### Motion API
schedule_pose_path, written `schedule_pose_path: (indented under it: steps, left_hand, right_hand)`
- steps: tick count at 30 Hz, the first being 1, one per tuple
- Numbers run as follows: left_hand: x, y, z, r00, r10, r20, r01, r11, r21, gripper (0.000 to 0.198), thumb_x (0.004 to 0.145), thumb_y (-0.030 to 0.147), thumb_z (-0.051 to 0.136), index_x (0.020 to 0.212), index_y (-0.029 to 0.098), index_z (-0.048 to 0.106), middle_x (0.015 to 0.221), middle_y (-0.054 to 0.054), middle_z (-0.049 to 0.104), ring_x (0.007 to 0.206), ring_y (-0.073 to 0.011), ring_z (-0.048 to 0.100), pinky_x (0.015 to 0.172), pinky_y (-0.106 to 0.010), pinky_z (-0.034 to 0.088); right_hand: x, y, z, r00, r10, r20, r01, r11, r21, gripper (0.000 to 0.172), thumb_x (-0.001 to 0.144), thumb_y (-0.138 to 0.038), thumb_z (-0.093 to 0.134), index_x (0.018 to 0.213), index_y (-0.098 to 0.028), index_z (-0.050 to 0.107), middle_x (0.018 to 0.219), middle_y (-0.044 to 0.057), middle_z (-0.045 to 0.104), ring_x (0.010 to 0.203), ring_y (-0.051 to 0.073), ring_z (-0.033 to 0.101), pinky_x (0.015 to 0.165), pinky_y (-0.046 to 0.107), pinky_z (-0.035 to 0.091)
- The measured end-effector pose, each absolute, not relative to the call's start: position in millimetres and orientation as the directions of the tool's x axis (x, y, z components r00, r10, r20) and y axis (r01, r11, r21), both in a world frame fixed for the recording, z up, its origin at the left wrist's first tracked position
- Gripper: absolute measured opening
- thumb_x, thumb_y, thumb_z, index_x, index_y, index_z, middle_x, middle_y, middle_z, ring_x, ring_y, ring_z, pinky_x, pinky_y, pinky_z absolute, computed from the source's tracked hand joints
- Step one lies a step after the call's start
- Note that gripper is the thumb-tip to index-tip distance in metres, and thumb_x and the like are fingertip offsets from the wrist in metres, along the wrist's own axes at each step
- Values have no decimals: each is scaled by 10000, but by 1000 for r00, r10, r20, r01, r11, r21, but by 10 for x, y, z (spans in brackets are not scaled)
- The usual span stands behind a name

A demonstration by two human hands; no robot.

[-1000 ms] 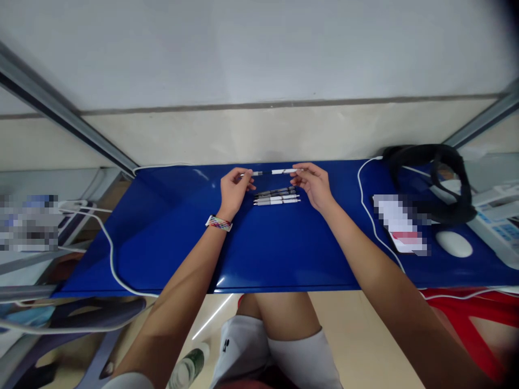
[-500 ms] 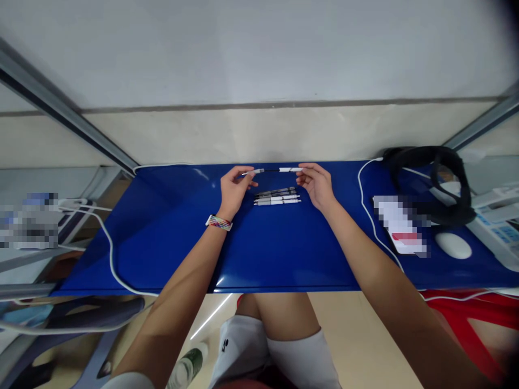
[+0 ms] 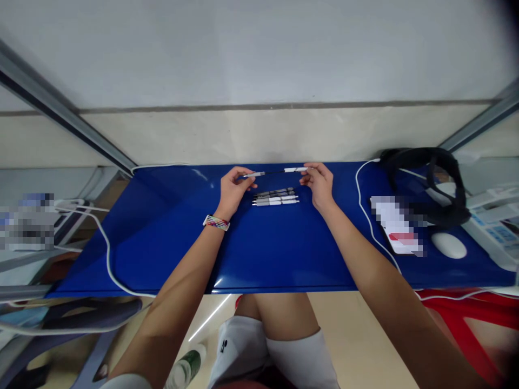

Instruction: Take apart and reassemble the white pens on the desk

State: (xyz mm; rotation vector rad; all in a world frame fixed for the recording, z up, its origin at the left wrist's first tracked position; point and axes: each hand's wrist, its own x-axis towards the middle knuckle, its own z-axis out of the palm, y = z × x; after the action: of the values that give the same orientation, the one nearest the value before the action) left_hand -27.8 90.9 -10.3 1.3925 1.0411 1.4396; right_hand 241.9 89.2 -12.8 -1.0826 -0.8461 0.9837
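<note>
Over the back of the blue desk (image 3: 275, 248), my left hand (image 3: 234, 190) pinches the grey front section of a pen (image 3: 258, 174), its tip pointing left. A dark refill (image 3: 275, 172) runs out of that section to the right. My right hand (image 3: 321, 186) holds the white pen barrel (image 3: 294, 169) between thumb and fingers, in line with the refill. Whether the refill's right end is still inside the barrel I cannot tell. Just below the hands lie several pens (image 3: 277, 201) side by side, some white and grey, some darker.
On the right are a pixelated phone (image 3: 395, 224), a white mouse (image 3: 449, 246), a black headband-like device (image 3: 430, 178) and a white cable (image 3: 367, 210). Another white cable (image 3: 108, 254) hangs at the left. A bottle (image 3: 188, 367) stands on the floor below.
My right hand has drawn the white barrel a little to the right, so more of the dark refill shows between the two pen parts. The left hand keeps its grip, nearly still.
</note>
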Motion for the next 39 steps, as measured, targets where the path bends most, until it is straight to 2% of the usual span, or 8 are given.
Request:
schedule_pose_path:
  steps: [15, 25, 33, 39]
  left_hand:
    - [-288, 925, -121, -32, 958, 284, -23, -284, 958, 245, 814, 314, 912, 973, 209, 758, 896, -36, 793, 711, -147, 771, 595, -236, 569]
    - [-287, 919, -116, -24, 957, 289, -10, -290, 957, 236, 805, 297, 895, 951, 202, 736, 1067, -79, 824, 717, -126, 747, 602, -233, 573]
    - [-284, 920, -108, -34, 959, 283, -26, -283, 959, 257, 787, 304, 897, 956, 193, 739, 1087, -77, 825, 693, -109, 728, 609, -224, 563]
    - [-281, 896, -91, -24, 958, 286, -5, -286, 958, 230, 799, 303, 893, 944, 196, 750, 1013, -66, 822, 686, -118, 719, 623, -237, 575]
  right_hand:
    - [2438, 916, -182, 325, 936, 136, -172, 200, -965, 112, 865, -316, 697, 949, -244, 711, 765, -22, 705, 567, 119, 659, 562, 252, 528]
    - [2441, 897, -160, 306, 940, 153, -127, 200, -972, 156, 893, -399, 719, 968, -266, 692, 795, -25, 696, 594, 124, 656, 586, 263, 534]
    - [2419, 887, -134, 325, 937, 130, -165, 191, -968, 115, 866, -338, 716, 940, -250, 719, 763, -27, 710, 576, 118, 653, 568, 248, 526]
    - [2430, 885, -130, 333, 933, 139, -144, 197, -970, 124, 873, -355, 723, 942, -253, 716, 761, -31, 707, 577, 115, 654, 564, 243, 521]
